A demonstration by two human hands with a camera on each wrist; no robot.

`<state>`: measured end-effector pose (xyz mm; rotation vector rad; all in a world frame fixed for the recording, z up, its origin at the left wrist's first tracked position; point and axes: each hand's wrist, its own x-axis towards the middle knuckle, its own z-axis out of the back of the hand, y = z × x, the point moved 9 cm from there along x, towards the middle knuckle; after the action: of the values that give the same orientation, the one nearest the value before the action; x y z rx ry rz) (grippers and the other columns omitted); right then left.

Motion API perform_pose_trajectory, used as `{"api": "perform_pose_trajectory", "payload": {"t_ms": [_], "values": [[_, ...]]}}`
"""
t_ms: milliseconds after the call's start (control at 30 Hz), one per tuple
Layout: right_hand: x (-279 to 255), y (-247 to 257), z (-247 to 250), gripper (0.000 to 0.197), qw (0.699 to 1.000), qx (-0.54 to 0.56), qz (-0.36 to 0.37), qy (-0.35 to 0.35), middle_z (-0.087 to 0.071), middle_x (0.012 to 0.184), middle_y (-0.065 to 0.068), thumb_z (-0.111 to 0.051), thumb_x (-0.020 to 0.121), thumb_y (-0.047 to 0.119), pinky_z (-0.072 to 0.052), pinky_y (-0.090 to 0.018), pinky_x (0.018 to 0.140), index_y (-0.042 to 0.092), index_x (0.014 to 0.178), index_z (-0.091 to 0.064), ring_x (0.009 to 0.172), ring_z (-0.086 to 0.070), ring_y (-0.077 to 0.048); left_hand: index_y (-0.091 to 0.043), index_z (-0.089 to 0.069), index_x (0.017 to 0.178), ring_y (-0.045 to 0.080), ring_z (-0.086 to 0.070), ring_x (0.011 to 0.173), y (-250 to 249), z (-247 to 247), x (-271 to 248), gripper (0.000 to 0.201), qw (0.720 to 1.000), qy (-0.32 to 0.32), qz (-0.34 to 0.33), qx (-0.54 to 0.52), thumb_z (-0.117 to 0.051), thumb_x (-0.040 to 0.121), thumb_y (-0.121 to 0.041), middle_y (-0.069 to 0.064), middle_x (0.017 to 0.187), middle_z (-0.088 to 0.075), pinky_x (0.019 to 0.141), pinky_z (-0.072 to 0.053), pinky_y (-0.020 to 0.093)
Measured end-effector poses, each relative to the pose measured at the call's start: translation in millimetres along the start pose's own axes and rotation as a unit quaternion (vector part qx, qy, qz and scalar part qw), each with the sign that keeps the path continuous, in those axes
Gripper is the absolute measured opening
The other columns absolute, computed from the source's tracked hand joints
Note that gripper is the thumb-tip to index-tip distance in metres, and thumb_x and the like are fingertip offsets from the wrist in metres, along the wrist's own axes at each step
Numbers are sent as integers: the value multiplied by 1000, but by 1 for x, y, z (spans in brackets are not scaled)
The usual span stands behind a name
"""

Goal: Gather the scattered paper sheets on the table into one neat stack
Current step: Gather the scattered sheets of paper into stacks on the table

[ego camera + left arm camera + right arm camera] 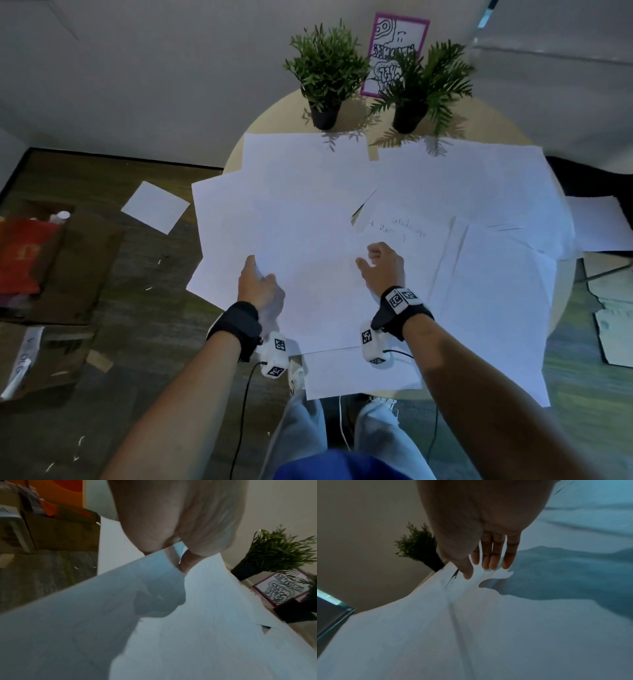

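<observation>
Several white paper sheets point(445, 178) lie spread and overlapping over the round table point(284, 113); one point(407, 229) carries faint handwriting. My left hand point(258, 281) pinches the left edge of the front middle sheet point(318, 301). In the left wrist view that sheet point(120, 588) curls up off the others between the thumb and fingers of my left hand point(180, 555). My right hand point(380, 263) hovers just above the same sheet's far right part. The right wrist view shows the right hand point(486, 566) with straight fingers point(494, 555), holding nothing, its shadow on the paper.
Two potted plants point(325, 72) point(421, 82) and a pink-framed drawing point(397, 34) stand at the table's far edge. One sheet point(156, 207) lies on the floor at the left near a cardboard box point(68, 267). Another sheet point(599, 226) lies off the table's right side.
</observation>
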<state>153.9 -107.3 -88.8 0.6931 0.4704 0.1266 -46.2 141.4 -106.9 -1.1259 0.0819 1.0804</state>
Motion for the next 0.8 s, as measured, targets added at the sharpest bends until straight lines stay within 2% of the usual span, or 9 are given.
{"api": "perform_pose_trajectory", "payload": {"t_ms": [100,167,300,367,467,600,667,733,800], "values": [[-5,-31,28,34,999,-39,-11,-29,-64,120,3,-69,87,35,-53,-41,93,22,117,-59,105,-62,-15,-3,-35,138,36,-40,132,11,18,4,46,1000,-28,4,3,-51,94,-7,20,141,-43,110,-36,44],[-9,-55,45,42,997,-52,-46,-43,-61,126,-1,-70,86,37,-51,-42,96,19,122,-57,112,-59,-20,-5,-34,140,35,-41,132,17,27,6,50,999,-42,4,6,-52,93,-7,19,143,-43,111,-36,44],[-21,-72,52,93,987,-115,-111,-30,-45,138,-4,-80,69,58,-47,-47,100,16,141,-39,130,-42,-27,-4,-32,142,38,-42,130,19,32,5,53,999,-48,11,12,-52,93,-5,21,140,-44,110,-36,47],[-25,-64,43,110,978,-172,-113,-27,-41,138,-10,-86,61,58,-44,-47,104,10,143,-30,130,-41,-31,-4,-28,145,39,-39,133,21,30,4,56,999,-49,17,11,-52,94,-5,20,143,-41,112,-34,46],[-28,-51,34,105,972,-195,-122,-45,-44,134,-15,-92,58,48,-44,-44,103,6,133,-32,126,-44,-34,-5,-25,148,38,-35,138,25,27,3,59,998,-48,25,13,-51,96,-6,19,149,-36,114,-31,46],[-27,-56,31,84,975,-116,-188,-20,-56,122,-11,-95,60,31,-51,-41,87,8,121,-43,113,-58,-31,-5,-27,146,38,-38,133,29,26,2,58,998,-51,36,19,-52,94,-8,20,145,-39,112,-34,49],[-27,-57,33,77,975,-121,-189,-9,-62,114,-6,-93,61,35,-50,-40,84,12,118,-46,105,-64,-30,-5,-27,146,38,-37,135,31,25,2,59,998,-49,36,19,-54,94,-9,20,146,-38,112,-34,49],[-28,-56,32,62,972,-159,-174,12,-65,113,-3,-85,71,40,-47,-40,90,16,118,-53,107,-63,-28,-6,-26,147,37,-36,137,30,25,0,61,998,-50,34,19,-55,93,-10,19,149,-37,113,-33,48],[-31,-58,34,52,974,-149,-168,13,-65,120,-4,-74,80,37,-46,-42,98,19,126,-56,111,-62,-29,-7,-24,149,36,-32,140,28,25,-3,63,998,-47,32,20,-55,94,-8,18,153,-33,115,-31,47]]}}
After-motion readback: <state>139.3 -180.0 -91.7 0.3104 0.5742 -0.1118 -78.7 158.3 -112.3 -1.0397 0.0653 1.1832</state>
